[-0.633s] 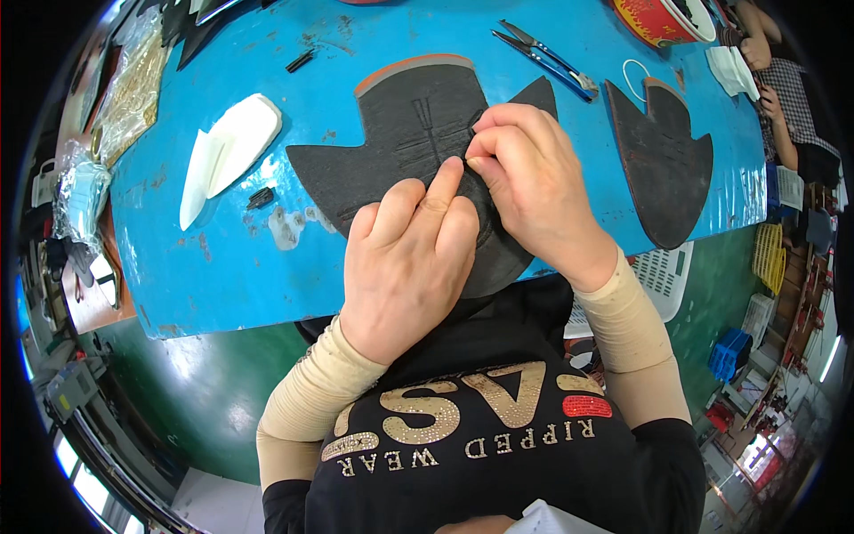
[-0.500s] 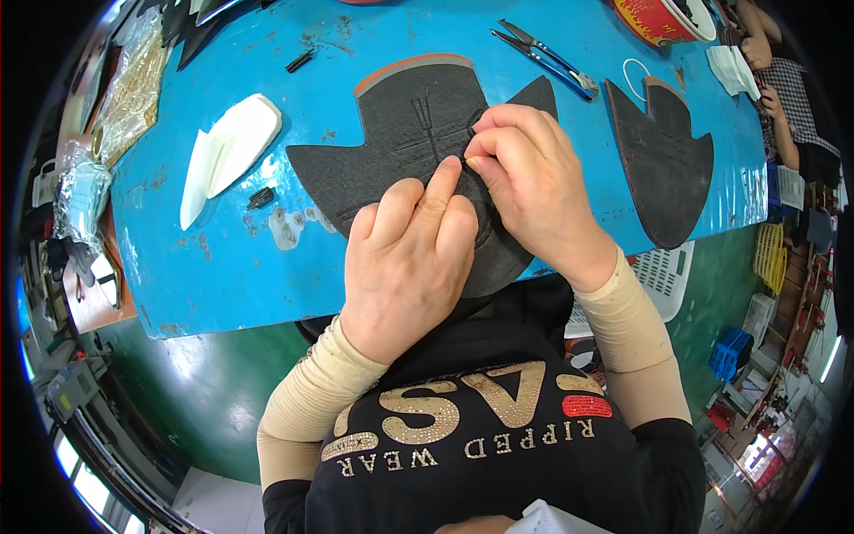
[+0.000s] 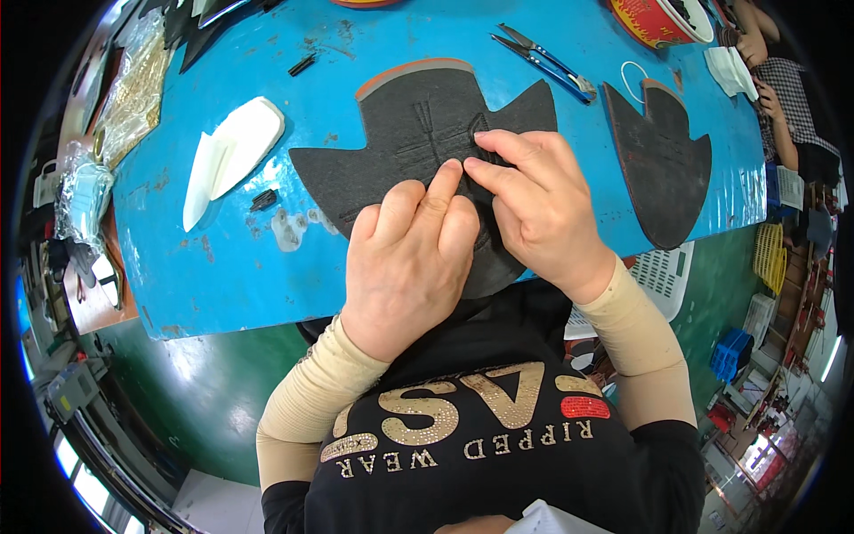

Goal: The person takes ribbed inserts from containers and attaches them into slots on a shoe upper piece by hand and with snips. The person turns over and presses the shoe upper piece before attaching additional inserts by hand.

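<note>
Head view: black cut piece [image 3: 391,147] lies on the blue counter [image 3: 222,285], its rounded end near the person's edge. Left hand [image 3: 400,254] presses it with one extended fingertip, other fingers curled; right hand [image 3: 547,214] brings two fingertips down just beside. Risk: slackened left pressure or a sharp right tug could slide or crease the piece. Hands mask its lower middle; whether either grasps something small cannot be told.

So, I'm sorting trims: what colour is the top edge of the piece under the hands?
The top edge is orange above grey, clearest in the head view.
</note>
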